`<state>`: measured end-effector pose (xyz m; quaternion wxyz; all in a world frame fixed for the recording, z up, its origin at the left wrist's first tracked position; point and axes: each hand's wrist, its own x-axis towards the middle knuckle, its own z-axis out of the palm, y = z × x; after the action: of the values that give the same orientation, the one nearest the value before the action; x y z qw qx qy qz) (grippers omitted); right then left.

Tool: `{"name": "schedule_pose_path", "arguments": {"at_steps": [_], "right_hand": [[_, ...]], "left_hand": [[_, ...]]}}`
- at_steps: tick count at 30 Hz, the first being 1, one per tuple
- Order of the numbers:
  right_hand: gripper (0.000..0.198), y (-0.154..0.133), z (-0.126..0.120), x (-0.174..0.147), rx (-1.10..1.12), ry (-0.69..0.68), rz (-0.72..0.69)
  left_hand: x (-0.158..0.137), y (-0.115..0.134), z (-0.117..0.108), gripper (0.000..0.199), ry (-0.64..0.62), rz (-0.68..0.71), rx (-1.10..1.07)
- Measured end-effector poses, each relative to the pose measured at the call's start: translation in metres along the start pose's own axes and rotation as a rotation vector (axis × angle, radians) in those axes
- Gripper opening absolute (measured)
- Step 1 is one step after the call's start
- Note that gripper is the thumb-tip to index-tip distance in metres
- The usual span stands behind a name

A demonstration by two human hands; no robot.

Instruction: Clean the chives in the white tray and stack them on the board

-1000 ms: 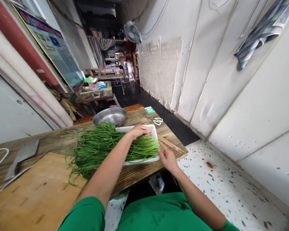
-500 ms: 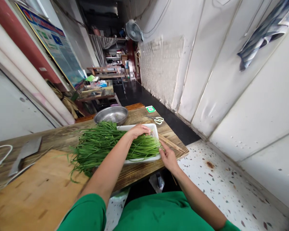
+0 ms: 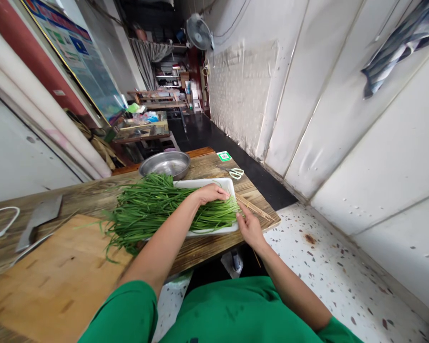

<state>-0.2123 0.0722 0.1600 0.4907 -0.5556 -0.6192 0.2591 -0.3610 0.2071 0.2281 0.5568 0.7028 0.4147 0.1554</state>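
Note:
A big heap of green garlic chives [image 3: 146, 207] lies in a white tray [image 3: 191, 183], its leafy ends hanging over the left side toward the cutting board. My left hand [image 3: 212, 193] reaches across the heap, fingers bent together on the stems near the tray's right end. At the pale cut ends of the stems is my right hand [image 3: 250, 227], thumb and fingers closing on them at the tray's right rim. Its fingertips are partly hidden among the stems. Just beyond the right hand, thin dry straw strips [image 3: 255, 208] lie on the table.
A steel basin [image 3: 166, 164] stands behind the tray. Scissors [image 3: 236, 173] and a green code card [image 3: 223, 156] lie at the far right of the wooden table [image 3: 103, 193]. On the left are a cleaver [image 3: 43, 216], a white cable [image 3: 12, 216] and a wooden cutting board [image 3: 57, 276].
My left hand has shifted slightly right along the stems, toward their cut ends. My right hand stays at those ends. The view has tilted a little.

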Motion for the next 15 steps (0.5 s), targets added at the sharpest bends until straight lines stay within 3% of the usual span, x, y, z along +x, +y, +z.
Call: {"name": "schedule_pose_path", "arguments": {"at_steps": [7, 13, 15], "right_hand": [[0.049, -0.012, -0.007, 0.008, -0.035, -0.035, -0.013], [0.05, -0.037, -0.023, 0.034, -0.121, -0.085, -0.181], [0.047, -0.046, -0.031, 0.046, -0.169, -0.124, -0.225]], "left_hand": [[-0.017, 0.018, -0.009, 0.042, 0.007, 0.099, 0.023], [-0.032, 0.04, -0.025, 0.033, -0.108, 0.185, 0.145], [-0.035, 0.042, -0.029, 0.033, -0.045, 0.194, 0.099]]}}
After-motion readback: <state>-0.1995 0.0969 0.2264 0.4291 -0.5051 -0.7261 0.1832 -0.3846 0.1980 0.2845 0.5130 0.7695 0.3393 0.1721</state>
